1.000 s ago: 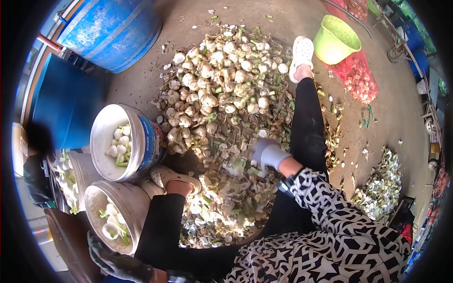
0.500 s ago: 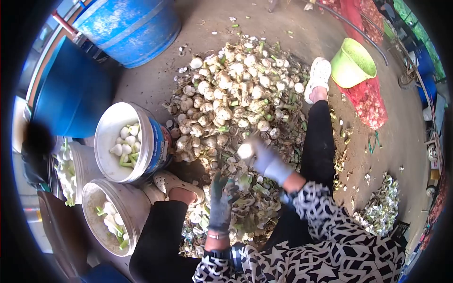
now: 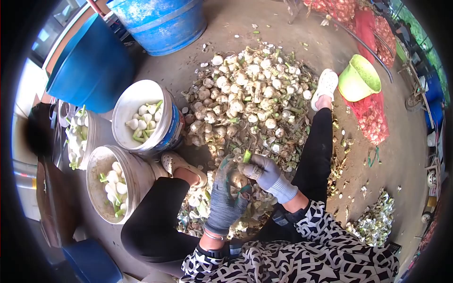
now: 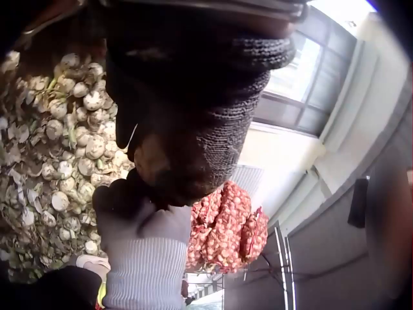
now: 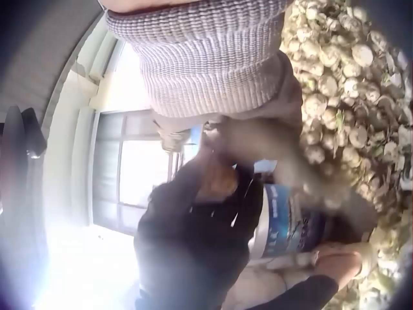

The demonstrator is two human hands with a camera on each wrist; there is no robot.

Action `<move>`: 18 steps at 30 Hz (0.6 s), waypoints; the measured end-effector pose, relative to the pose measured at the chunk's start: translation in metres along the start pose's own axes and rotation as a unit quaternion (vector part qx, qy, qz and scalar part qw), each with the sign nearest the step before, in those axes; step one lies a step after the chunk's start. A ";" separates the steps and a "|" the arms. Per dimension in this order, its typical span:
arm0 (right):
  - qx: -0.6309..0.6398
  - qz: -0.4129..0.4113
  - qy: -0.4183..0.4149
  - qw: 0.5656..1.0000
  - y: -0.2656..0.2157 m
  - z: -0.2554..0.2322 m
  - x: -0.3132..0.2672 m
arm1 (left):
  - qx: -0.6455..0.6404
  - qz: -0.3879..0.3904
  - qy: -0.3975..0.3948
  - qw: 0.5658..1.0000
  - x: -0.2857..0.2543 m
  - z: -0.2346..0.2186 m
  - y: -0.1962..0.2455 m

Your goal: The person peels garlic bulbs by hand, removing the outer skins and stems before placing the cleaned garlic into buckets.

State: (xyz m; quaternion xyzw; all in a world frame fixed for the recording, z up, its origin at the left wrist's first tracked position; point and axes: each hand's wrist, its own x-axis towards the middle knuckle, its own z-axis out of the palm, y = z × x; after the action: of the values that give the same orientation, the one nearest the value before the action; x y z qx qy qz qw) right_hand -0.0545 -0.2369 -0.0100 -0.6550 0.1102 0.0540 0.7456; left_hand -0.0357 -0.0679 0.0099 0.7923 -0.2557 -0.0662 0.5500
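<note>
Both gloved hands meet over the peelings between the person's legs. My left hand (image 3: 225, 200), in a dark grey glove, curls round a brownish garlic bulb (image 3: 239, 179), which its fingers partly hide. A short green stem (image 3: 247, 155) sticks up beside it. Fingers of my right hand (image 3: 270, 177), in a pale grey glove, grip the top of the bulb by the stem. In the right wrist view, part of the bulb (image 5: 221, 181) shows between the dark left glove (image 5: 193, 232) and the blurred right fingers. Just ahead lies a large heap of garlic bulbs (image 3: 255, 89).
At the left stand a labelled bucket (image 3: 123, 96) and a dirty white bucket (image 3: 96, 188), both holding white trimmed garlic. Large blue tubs (image 3: 89, 70) stand behind them. A lime-green bucket (image 3: 358, 80) and red net sacks (image 3: 373, 125) lie beyond the right foot.
My left hand has come from beside the lower left bucket to the middle. My right hand has brought a garlic bulb from the heap to it. The head view has shifted.
</note>
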 end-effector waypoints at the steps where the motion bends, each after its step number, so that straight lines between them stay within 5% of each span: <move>1: 0.007 -0.024 -0.006 1.000 0.001 0.000 -0.002 | 0.003 0.008 -0.003 1.000 -0.002 -0.002 0.000; 3: 0.014 -0.045 -0.013 0.999 0.002 -0.002 -0.006 | 0.006 0.013 -0.006 1.000 -0.001 -0.005 0.006; 5: -0.064 -0.081 0.002 0.995 0.000 -0.003 -0.010 | -0.357 -0.153 -0.043 0.921 0.002 -0.011 0.019; 7: -0.052 -0.115 0.018 0.992 -0.001 -0.002 -0.012 | -0.376 -0.172 -0.056 0.909 0.000 -0.010 0.004; 9: 0.008 -0.044 -0.057 0.997 -0.005 -0.007 -0.019 | -0.568 -0.220 -0.045 0.792 -0.006 -0.008 -0.011; 10: 0.106 0.004 -0.083 0.991 -0.009 -0.001 -0.022 | -0.518 -0.248 0.001 0.818 -0.007 -0.007 -0.014; 11: 0.118 0.023 -0.156 0.980 -0.007 -0.005 -0.023 | -0.182 -0.120 -0.034 0.975 -0.003 -0.011 -0.033; 13: 0.165 0.123 -0.192 0.960 -0.015 0.002 -0.026 | 0.110 -0.029 -0.073 0.991 -0.005 -0.023 -0.033; 14: 0.188 0.084 -0.187 0.961 0.009 0.003 -0.022 | 0.073 -0.159 -0.031 0.984 0.004 -0.024 -0.011; 15: 0.271 0.143 -0.183 0.934 0.010 0.001 -0.018 | 0.004 -0.172 -0.011 0.985 -0.002 -0.020 -0.039; 17: 0.303 0.122 -0.096 0.940 0.036 0.011 -0.009 | -0.113 -0.168 0.067 0.977 -0.005 -0.014 -0.063; 18: 0.284 0.115 -0.089 0.948 0.020 0.015 -0.010 | -0.202 -0.235 0.108 0.945 0.002 -0.016 -0.016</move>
State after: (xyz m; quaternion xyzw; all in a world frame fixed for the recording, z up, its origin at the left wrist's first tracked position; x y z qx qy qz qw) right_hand -0.0668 -0.2190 -0.0251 -0.3914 0.1286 0.1644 0.8962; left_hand -0.0229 -0.0514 0.0014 0.7044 0.0175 -0.1581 0.6918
